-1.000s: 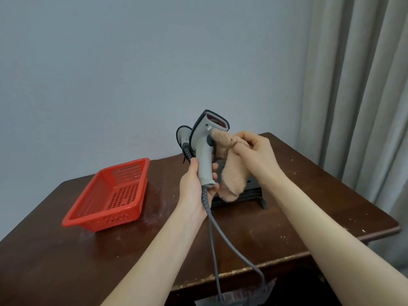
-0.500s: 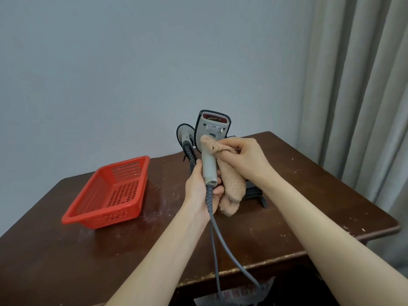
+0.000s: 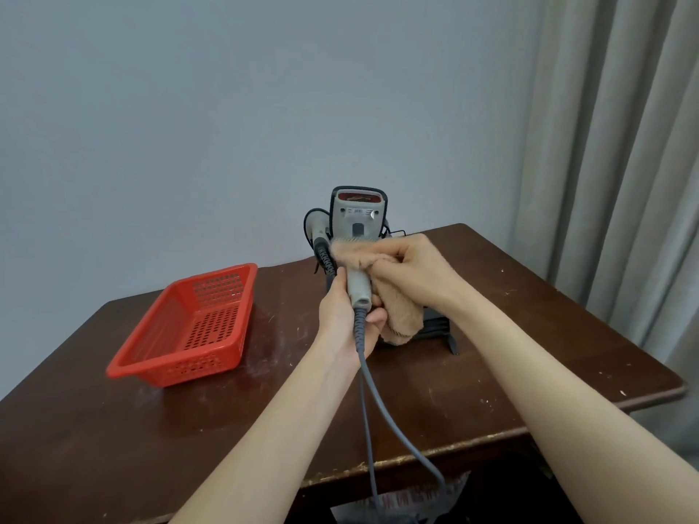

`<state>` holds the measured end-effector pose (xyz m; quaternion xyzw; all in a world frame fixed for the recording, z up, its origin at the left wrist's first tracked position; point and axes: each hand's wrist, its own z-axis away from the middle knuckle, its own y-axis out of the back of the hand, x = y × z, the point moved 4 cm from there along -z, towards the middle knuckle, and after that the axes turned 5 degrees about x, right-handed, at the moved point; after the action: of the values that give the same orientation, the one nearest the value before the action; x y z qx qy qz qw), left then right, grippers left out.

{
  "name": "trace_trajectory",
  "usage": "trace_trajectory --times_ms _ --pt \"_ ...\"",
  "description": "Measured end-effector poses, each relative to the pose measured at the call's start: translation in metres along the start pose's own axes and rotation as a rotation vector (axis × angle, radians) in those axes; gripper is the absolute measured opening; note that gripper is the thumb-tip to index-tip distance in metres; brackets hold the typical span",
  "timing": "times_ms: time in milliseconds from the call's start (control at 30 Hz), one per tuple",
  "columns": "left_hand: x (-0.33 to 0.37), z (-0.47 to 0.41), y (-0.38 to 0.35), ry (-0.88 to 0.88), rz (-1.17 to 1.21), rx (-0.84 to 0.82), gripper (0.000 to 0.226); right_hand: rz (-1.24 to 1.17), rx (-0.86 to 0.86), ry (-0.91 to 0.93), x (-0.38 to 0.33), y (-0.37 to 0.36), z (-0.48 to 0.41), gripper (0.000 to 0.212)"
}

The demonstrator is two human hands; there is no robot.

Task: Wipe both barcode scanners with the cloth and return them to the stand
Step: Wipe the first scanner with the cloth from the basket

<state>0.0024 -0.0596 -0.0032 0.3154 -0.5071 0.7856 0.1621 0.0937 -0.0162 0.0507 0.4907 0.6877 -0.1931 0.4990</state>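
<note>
My left hand [image 3: 346,315] grips the lower handle of a grey barcode scanner [image 3: 357,217], held upright with its red window facing me. A grey cable [image 3: 372,402] hangs from the handle down past the table edge. My right hand [image 3: 412,272] holds a tan cloth [image 3: 401,315] and presses it around the scanner's neck, just below the head. A second scanner [image 3: 316,225] sits behind, to the left, in the black stand [image 3: 438,327], which is mostly hidden by my hands and the cloth.
A red perforated plastic basket [image 3: 189,323] stands on the left of the dark wooden table [image 3: 529,334]. A grey wall is behind and grey curtains hang at the right. The table's front edge is worn.
The scanner has turned in my left hand so its window now faces me. My right hand with the cloth has slid from the head's side down around the neck.
</note>
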Motion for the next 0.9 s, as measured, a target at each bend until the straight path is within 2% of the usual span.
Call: trace_trajectory --times_ms 67,133,200,267,333,400,433,467,500,567,667,733,800,900 --pt "0.001 -0.001 0.001 -0.048 0.005 0.021 0.034 -0.07 -0.184 -0.081 -0.001 -0.009 0.007 0.026" --pt "-0.002 -0.001 0.0 -0.063 0.013 0.038 0.035 -0.077 -0.246 -0.15 0.001 -0.011 0.008 0.028" --pt "-0.005 0.0 -0.002 -0.036 0.03 0.022 0.036 -0.067 -0.14 -0.157 0.003 -0.008 0.002 0.024" --pt "-0.009 0.002 -0.004 0.034 0.052 -0.015 0.037 0.059 0.053 -0.049 0.003 0.001 -0.005 0.026" --pt "-0.012 0.002 -0.003 0.069 0.051 -0.035 0.043 0.096 0.112 0.044 0.0 0.004 -0.006 0.035" --pt "-0.01 -0.001 0.002 0.045 0.057 -0.034 0.044 0.019 -0.038 0.033 0.002 -0.002 -0.003 0.034" --pt "-0.009 -0.003 0.005 0.025 0.057 -0.032 0.043 0.004 -0.145 -0.01 0.004 -0.005 0.0 0.026" --pt "-0.008 -0.004 0.008 0.011 0.052 -0.033 0.042 0.023 -0.235 -0.053 0.006 -0.005 0.002 0.017" --pt "-0.008 -0.004 0.01 0.007 0.044 -0.045 0.042 0.093 -0.271 -0.073 0.01 -0.002 0.003 0.018" --pt "-0.007 -0.004 0.012 0.017 0.022 -0.092 0.043 0.208 -0.137 -0.063 0.02 0.011 -0.004 0.024" --pt "-0.006 -0.005 0.013 0.03 0.027 -0.115 0.039 0.017 0.244 0.001 0.017 0.028 -0.01 0.014" --pt "-0.007 -0.005 0.013 0.043 0.049 -0.11 0.039 -0.061 0.354 0.071 0.006 0.028 -0.014 0.022" --pt "-0.011 -0.004 0.013 0.063 0.062 -0.11 0.042 -0.01 0.331 0.113 -0.002 0.021 -0.018 0.029" --pt "-0.012 -0.002 0.009 0.078 0.063 -0.124 0.046 0.145 0.158 0.112 -0.004 0.002 -0.01 0.033"
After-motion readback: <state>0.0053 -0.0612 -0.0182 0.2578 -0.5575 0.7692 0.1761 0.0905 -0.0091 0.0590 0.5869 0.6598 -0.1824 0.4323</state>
